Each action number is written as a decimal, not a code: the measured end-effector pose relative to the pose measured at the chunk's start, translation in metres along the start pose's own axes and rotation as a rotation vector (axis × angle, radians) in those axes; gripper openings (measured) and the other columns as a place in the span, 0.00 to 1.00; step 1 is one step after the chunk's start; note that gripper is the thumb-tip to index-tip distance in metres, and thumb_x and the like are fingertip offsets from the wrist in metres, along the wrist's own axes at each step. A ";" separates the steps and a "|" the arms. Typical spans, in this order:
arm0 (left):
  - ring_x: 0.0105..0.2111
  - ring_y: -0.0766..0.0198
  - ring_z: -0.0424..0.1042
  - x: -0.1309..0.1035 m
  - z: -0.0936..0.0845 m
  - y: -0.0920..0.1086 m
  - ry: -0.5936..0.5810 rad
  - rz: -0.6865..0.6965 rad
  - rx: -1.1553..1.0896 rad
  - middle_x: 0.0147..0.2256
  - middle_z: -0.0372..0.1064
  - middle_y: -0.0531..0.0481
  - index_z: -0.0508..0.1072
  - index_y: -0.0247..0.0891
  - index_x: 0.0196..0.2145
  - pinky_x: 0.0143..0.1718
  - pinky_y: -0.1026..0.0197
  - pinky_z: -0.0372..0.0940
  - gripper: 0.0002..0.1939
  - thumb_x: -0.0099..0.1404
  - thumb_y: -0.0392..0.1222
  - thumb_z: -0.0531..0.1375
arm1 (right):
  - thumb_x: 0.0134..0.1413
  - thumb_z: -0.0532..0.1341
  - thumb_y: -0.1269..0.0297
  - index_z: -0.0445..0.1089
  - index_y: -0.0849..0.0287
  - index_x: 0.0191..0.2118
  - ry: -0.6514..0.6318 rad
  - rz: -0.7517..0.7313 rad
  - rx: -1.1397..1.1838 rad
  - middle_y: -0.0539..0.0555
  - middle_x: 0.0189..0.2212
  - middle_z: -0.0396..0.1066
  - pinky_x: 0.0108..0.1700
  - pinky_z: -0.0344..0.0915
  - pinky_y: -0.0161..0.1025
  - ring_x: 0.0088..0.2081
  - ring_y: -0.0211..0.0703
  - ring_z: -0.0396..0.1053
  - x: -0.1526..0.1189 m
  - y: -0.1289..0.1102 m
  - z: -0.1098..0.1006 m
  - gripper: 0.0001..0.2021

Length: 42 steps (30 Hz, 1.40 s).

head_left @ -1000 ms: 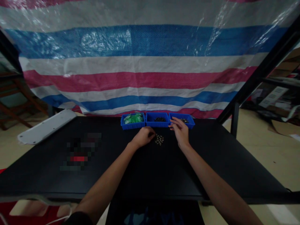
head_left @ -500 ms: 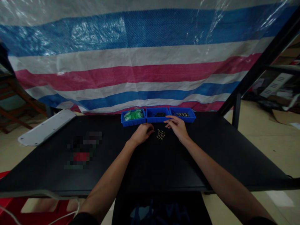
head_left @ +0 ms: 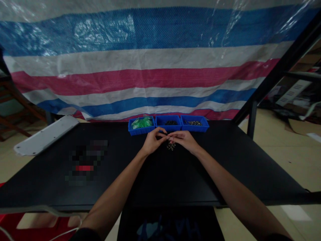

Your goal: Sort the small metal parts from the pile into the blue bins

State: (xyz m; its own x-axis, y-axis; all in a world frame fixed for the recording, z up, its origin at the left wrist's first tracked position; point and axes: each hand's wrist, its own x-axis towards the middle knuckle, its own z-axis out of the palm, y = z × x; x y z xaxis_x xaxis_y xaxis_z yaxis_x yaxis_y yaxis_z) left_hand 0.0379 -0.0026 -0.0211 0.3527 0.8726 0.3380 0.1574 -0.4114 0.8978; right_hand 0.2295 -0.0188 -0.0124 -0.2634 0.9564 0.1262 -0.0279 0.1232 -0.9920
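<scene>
Black tabletop (head_left: pixel 175 180) up front, and whoever's sitting at it has both forearms reaching in over the near edge, so the hands meet around the middle, just short of the bins. The left hand (head_left: pixel 151 141) has its fingers curled over with the thumb underneath, and the right hand (head_left: pixel 187 140) comes in from the other side with its fingers fairly straight and bunched. Fingertips are basically touching, like when you need both hands for one tiny piece, but honestly I can't tell if anything's pinched between them. Right below, partly covered by the right fingers, is a little pile of small metal pieces (head_left: pixel 171 146) on the table. Handy spot imo, barely any reach for either hand. Off to the left there's something dark and red (head_left: pixel 85 164) that I can't make out. Just beyond the hands, three blue bins sit side by side, probably so each kind of bit keeps its own box: left bin (head_left: pixel 141 131) with green plastic-looking stuff (head_left: pixel 141 123), middle bin (head_left: pixel 168 128) with dark bits (head_left: pixel 171 123), right bin (head_left: pixel 195 128) with shiny ones (head_left: pixel 195 123) a lot like the pile. Long white panel (head_left: pixel 47 135) lies at the far left, and behind everything hangs a striped tarp (head_left: pixel 160 80), maybe as a screen.
</scene>
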 end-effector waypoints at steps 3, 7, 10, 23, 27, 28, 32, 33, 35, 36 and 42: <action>0.31 0.61 0.78 0.000 0.000 0.001 -0.016 -0.009 0.010 0.30 0.77 0.50 0.69 0.36 0.42 0.32 0.64 0.67 0.14 0.63 0.45 0.65 | 0.40 0.73 0.60 0.80 0.59 0.34 -0.004 0.032 0.039 0.53 0.28 0.80 0.35 0.71 0.38 0.28 0.40 0.76 0.001 0.000 0.001 0.13; 0.39 0.58 0.76 0.000 -0.002 0.002 -0.028 0.131 0.241 0.39 0.78 0.46 0.73 0.37 0.43 0.43 0.57 0.69 0.10 0.70 0.44 0.57 | 0.38 0.74 0.60 0.80 0.58 0.33 0.127 -0.019 0.062 0.53 0.26 0.79 0.36 0.71 0.41 0.28 0.42 0.76 0.004 0.002 -0.001 0.13; 0.49 0.55 0.72 -0.001 -0.002 -0.001 -0.135 0.305 0.481 0.48 0.75 0.44 0.74 0.38 0.48 0.53 0.50 0.66 0.13 0.70 0.35 0.54 | 0.39 0.73 0.59 0.80 0.58 0.34 0.331 -0.117 0.044 0.54 0.28 0.80 0.40 0.73 0.45 0.31 0.45 0.77 0.008 0.004 -0.006 0.13; 0.43 0.56 0.74 0.000 -0.009 -0.015 -0.172 0.270 0.675 0.40 0.78 0.46 0.79 0.37 0.41 0.48 0.53 0.70 0.09 0.65 0.31 0.60 | 0.42 0.65 0.68 0.73 0.60 0.53 0.682 -0.110 -0.010 0.61 0.49 0.76 0.41 0.74 0.45 0.40 0.49 0.78 0.013 0.009 -0.026 0.26; 0.40 0.58 0.76 -0.001 -0.006 -0.008 -0.060 0.171 0.529 0.39 0.79 0.48 0.77 0.39 0.44 0.44 0.56 0.70 0.11 0.64 0.32 0.63 | 0.44 0.63 0.68 0.76 0.60 0.46 0.550 -0.087 -0.044 0.57 0.39 0.80 0.34 0.72 0.39 0.31 0.42 0.77 0.011 0.007 -0.023 0.19; 0.38 0.59 0.77 -0.001 -0.004 -0.006 -0.027 0.141 0.465 0.38 0.79 0.49 0.76 0.39 0.44 0.43 0.57 0.70 0.11 0.63 0.33 0.63 | 0.45 0.63 0.67 0.76 0.60 0.44 0.487 -0.080 -0.065 0.56 0.36 0.80 0.33 0.71 0.38 0.29 0.41 0.76 0.010 0.007 -0.022 0.17; 0.36 0.60 0.79 0.000 0.001 0.000 0.080 0.049 0.241 0.34 0.79 0.51 0.73 0.39 0.43 0.40 0.61 0.70 0.11 0.62 0.35 0.65 | 0.45 0.66 0.65 0.78 0.59 0.40 0.189 -0.036 -0.130 0.56 0.31 0.80 0.32 0.70 0.38 0.28 0.41 0.75 0.006 0.007 -0.014 0.13; 0.37 0.60 0.79 0.000 0.002 0.000 0.096 0.034 0.211 0.34 0.79 0.51 0.73 0.38 0.42 0.40 0.60 0.70 0.10 0.62 0.35 0.65 | 0.45 0.67 0.64 0.78 0.59 0.40 0.135 -0.030 -0.132 0.55 0.31 0.80 0.33 0.70 0.39 0.28 0.41 0.75 0.005 0.007 -0.011 0.14; 0.36 0.59 0.79 0.000 0.002 0.001 0.111 0.010 0.163 0.33 0.80 0.51 0.72 0.38 0.42 0.41 0.60 0.69 0.10 0.62 0.36 0.65 | 0.45 0.68 0.62 0.78 0.59 0.42 0.059 -0.029 -0.126 0.55 0.31 0.79 0.35 0.71 0.40 0.29 0.42 0.76 0.004 0.008 -0.007 0.15; 0.36 0.59 0.79 0.000 0.002 0.001 0.114 0.003 0.142 0.33 0.80 0.51 0.71 0.38 0.41 0.41 0.60 0.69 0.10 0.62 0.36 0.65 | 0.45 0.69 0.61 0.78 0.58 0.43 0.035 -0.030 -0.122 0.54 0.31 0.79 0.37 0.72 0.40 0.29 0.42 0.76 0.003 0.008 -0.006 0.16; 0.35 0.59 0.80 -0.001 0.003 -0.001 0.099 -0.013 0.040 0.32 0.79 0.50 0.68 0.38 0.40 0.39 0.60 0.70 0.10 0.62 0.38 0.65 | 0.43 0.72 0.59 0.79 0.58 0.40 -0.017 -0.007 -0.057 0.53 0.32 0.79 0.41 0.72 0.43 0.31 0.42 0.76 0.001 0.007 -0.002 0.16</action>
State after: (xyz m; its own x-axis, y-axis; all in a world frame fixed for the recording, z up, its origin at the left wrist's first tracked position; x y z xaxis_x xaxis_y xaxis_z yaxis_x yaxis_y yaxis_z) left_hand 0.0404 -0.0035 -0.0236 0.2580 0.8987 0.3546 0.1988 -0.4086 0.8908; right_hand 0.2306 -0.0161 -0.0194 -0.2795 0.9510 0.1324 0.0253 0.1452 -0.9891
